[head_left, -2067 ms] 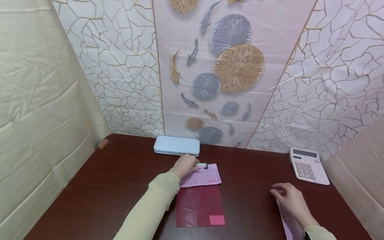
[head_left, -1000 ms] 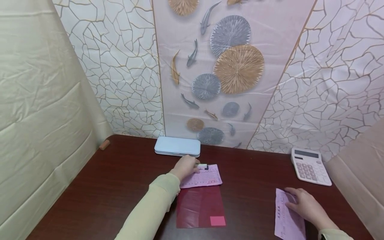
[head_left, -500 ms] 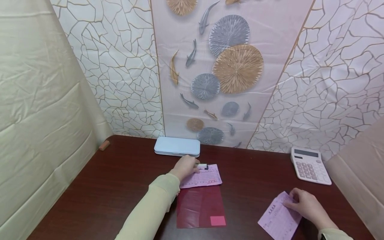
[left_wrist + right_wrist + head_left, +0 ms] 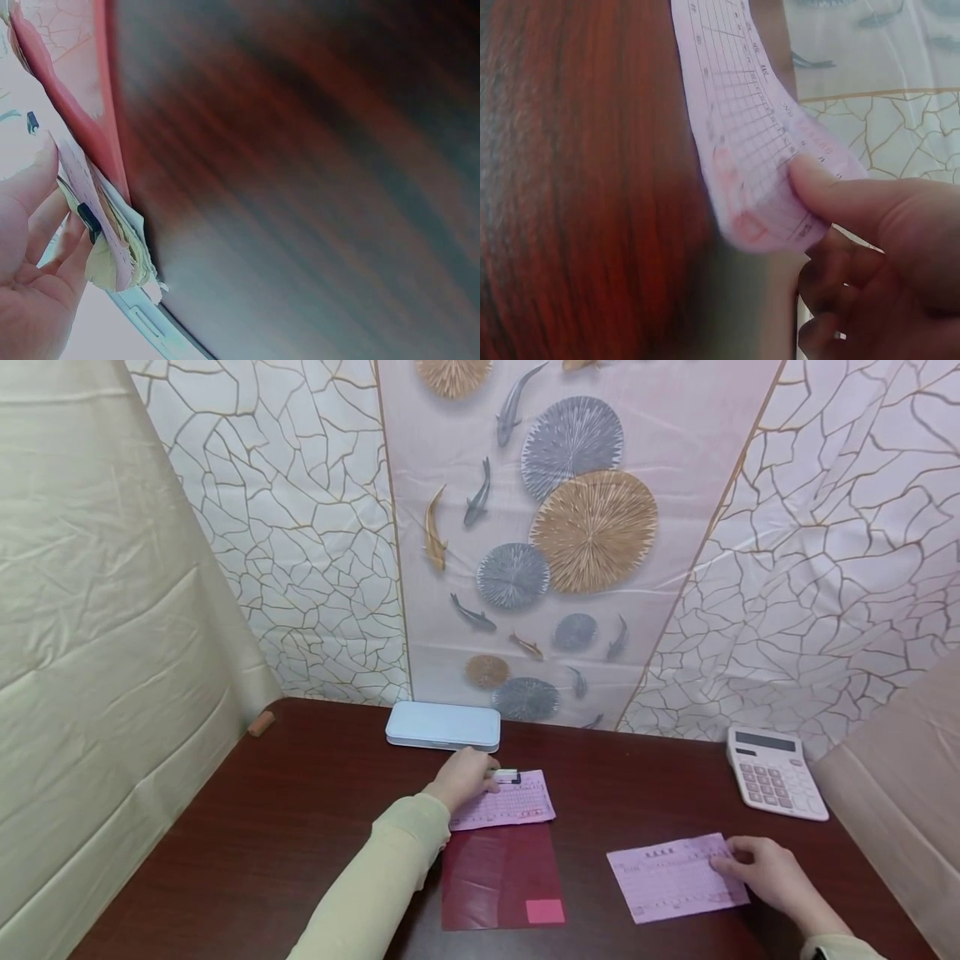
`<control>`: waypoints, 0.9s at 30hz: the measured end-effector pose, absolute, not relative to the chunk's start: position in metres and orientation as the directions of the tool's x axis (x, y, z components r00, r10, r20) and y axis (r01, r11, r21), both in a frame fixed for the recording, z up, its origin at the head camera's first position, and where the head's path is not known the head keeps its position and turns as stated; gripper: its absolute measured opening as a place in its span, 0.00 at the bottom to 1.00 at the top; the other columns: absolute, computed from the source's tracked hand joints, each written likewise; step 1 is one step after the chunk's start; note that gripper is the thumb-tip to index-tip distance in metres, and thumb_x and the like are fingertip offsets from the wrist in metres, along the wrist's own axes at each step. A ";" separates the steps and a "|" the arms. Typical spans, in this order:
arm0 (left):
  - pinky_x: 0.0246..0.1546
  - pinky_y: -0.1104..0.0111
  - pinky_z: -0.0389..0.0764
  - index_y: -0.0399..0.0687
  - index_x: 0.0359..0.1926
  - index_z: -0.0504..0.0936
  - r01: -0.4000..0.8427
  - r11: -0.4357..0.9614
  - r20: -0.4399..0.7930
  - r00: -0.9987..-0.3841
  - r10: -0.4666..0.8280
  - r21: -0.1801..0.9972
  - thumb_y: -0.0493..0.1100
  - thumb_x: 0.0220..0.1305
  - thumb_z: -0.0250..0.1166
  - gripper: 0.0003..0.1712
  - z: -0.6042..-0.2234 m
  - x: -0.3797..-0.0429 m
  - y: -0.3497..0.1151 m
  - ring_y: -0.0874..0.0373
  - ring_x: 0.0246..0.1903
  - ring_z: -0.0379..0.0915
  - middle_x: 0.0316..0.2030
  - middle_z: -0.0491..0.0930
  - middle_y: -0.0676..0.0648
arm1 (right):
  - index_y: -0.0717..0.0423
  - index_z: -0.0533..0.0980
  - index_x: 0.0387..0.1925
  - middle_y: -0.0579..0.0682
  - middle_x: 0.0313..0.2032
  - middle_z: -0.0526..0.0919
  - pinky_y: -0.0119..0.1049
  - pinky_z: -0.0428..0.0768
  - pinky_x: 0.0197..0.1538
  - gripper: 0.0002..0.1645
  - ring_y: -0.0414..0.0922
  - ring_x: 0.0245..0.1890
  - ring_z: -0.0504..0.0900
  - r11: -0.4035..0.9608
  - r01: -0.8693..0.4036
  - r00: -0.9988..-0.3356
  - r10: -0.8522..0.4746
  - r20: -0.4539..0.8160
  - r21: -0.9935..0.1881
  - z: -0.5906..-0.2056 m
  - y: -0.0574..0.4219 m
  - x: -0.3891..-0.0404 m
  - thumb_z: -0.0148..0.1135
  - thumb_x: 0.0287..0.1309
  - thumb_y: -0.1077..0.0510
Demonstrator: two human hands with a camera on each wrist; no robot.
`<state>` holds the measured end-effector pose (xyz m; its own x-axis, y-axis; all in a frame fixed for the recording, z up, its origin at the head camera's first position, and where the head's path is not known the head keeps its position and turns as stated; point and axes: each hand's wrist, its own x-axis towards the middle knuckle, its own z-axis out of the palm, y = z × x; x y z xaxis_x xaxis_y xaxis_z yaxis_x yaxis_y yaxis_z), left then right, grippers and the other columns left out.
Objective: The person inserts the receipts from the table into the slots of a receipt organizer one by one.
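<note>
My left hand (image 4: 463,777) grips a stack of slips (image 4: 510,803) with a pink printed form on top. A small clip (image 4: 506,776) with black parts sits at the stack's far edge by my fingers. The left wrist view shows the thumb over the slips (image 4: 112,232) and fingers behind, with yellowish and white sheets below the pink one. Under the stack's near edge lies a translucent red folder (image 4: 480,881). Over to the right, my right hand (image 4: 768,872) pinches one loose pink slip (image 4: 671,878) by its right end; printed lines and red marks show on the slip (image 4: 739,120).
A pale blue flat case (image 4: 442,725) lies at the table's back edge, just beyond my left hand. The white calculator (image 4: 772,774) is at the back right. A small brown block (image 4: 261,723) sits at the far left corner. Patterned cloth hangs behind the dark wooden table (image 4: 300,793).
The loose pink slip has come out from under my right hand and turned from upright to nearly level, its free end swinging left. My left hand and the clipped stack have stayed put.
</note>
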<state>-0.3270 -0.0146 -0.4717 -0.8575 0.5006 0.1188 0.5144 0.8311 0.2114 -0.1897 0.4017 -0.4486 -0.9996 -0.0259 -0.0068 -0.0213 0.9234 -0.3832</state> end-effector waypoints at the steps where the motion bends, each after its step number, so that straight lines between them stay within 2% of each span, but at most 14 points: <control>1: 0.40 0.68 0.79 0.51 0.38 0.87 0.517 0.830 0.121 -0.856 0.503 0.209 0.51 0.52 0.72 0.14 -0.472 -0.327 -0.015 0.58 0.36 0.80 0.33 0.85 0.54 | 0.61 0.80 0.31 0.58 0.32 0.82 0.48 0.76 0.37 0.15 0.51 0.32 0.77 0.921 -0.021 -1.000 -0.027 -0.009 -0.390 -0.449 0.402 -0.190 0.70 0.50 0.52; 5: 0.40 0.68 0.79 0.50 0.38 0.87 0.517 0.829 0.121 -0.856 0.503 0.213 0.50 0.52 0.72 0.14 -0.471 -0.326 -0.015 0.59 0.36 0.80 0.34 0.85 0.54 | 0.59 0.79 0.30 0.52 0.29 0.80 0.38 0.73 0.34 0.14 0.44 0.30 0.73 0.906 -0.027 -0.999 -0.038 -0.018 -0.423 -0.448 0.402 -0.189 0.69 0.51 0.52; 10: 0.39 0.69 0.79 0.50 0.37 0.87 0.515 0.829 0.114 -0.857 0.502 0.220 0.50 0.52 0.71 0.13 -0.469 -0.325 -0.015 0.59 0.35 0.80 0.33 0.85 0.54 | 0.61 0.79 0.31 0.46 0.25 0.78 0.29 0.70 0.30 0.11 0.33 0.25 0.69 0.848 -0.049 -0.998 -0.064 -0.011 -0.527 -0.447 0.399 -0.188 0.67 0.54 0.55; 16: 0.39 0.69 0.79 0.50 0.37 0.87 0.518 0.828 0.122 -0.855 0.504 0.216 0.50 0.52 0.72 0.13 -0.470 -0.326 -0.015 0.59 0.36 0.80 0.33 0.85 0.54 | 0.69 0.78 0.35 0.44 0.23 0.81 0.28 0.73 0.28 0.13 0.30 0.23 0.73 0.742 -0.050 -0.995 -0.096 -0.032 -0.669 -0.444 0.388 -0.189 0.63 0.58 0.59; 27: 0.37 0.68 0.78 0.51 0.34 0.87 0.525 0.825 0.148 -0.851 0.504 0.209 0.50 0.50 0.72 0.11 -0.471 -0.326 -0.015 0.59 0.33 0.80 0.30 0.85 0.55 | 0.76 0.75 0.41 0.48 0.26 0.83 0.29 0.76 0.28 0.18 0.33 0.24 0.77 0.624 -0.022 -0.979 -0.172 -0.109 -0.781 -0.437 0.367 -0.197 0.59 0.62 0.59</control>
<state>-0.3263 -0.0149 -0.4715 -0.8510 0.5040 0.1477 0.5249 0.8252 0.2087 -0.1972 0.3670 -0.4370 -0.9791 -0.1716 -0.1089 -0.0224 0.6238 -0.7812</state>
